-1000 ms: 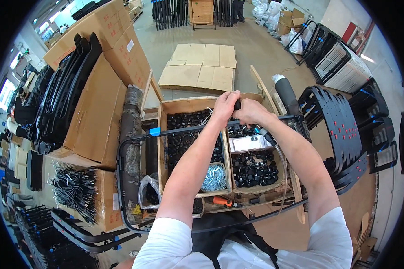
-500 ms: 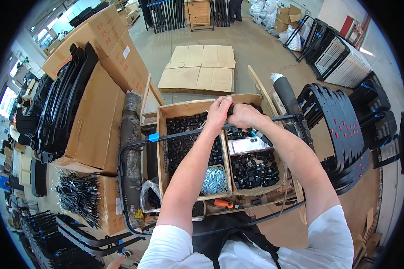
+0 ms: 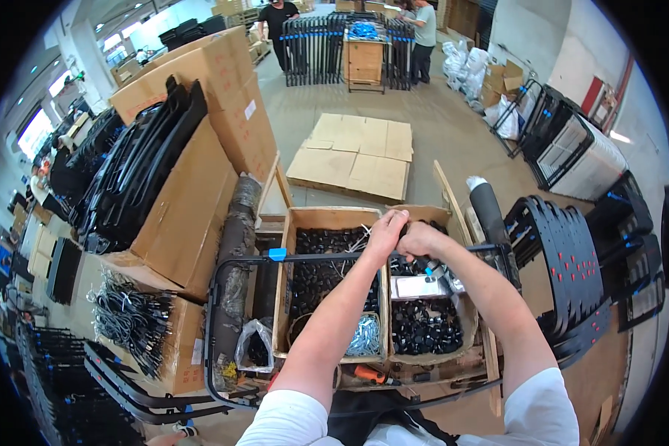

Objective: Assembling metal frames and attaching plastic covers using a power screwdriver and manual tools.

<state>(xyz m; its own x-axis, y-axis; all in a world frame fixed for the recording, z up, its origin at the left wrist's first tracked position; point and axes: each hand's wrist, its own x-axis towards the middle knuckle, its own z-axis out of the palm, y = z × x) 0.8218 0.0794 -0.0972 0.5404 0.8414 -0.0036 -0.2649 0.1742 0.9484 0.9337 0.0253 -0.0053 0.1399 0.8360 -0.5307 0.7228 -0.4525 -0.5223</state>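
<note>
My left hand is closed, fingers curled, over the far end of the divided wooden box; its grip is hidden. Against it, my right hand wraps round a dark hand tool with a blue fitting, mostly hidden by the hand and wrist. A dark piece shows between the hands. Beneath my wrists runs the far bar of a black tubular frame, which lies across the box and carries a blue clip. Black plastic caps and silver screws fill compartments below. A pale phone lies among them.
At the left stand cardboard boxes with black panels and a bundle of cables. Curved black parts stand at the right. An orange-handled tool lies near me. Flattened cardboard lies ahead; two people stand farther off.
My view has tipped upward, so the box and frame sit lower and two people show at the back. My hands stay together above the far bar.
</note>
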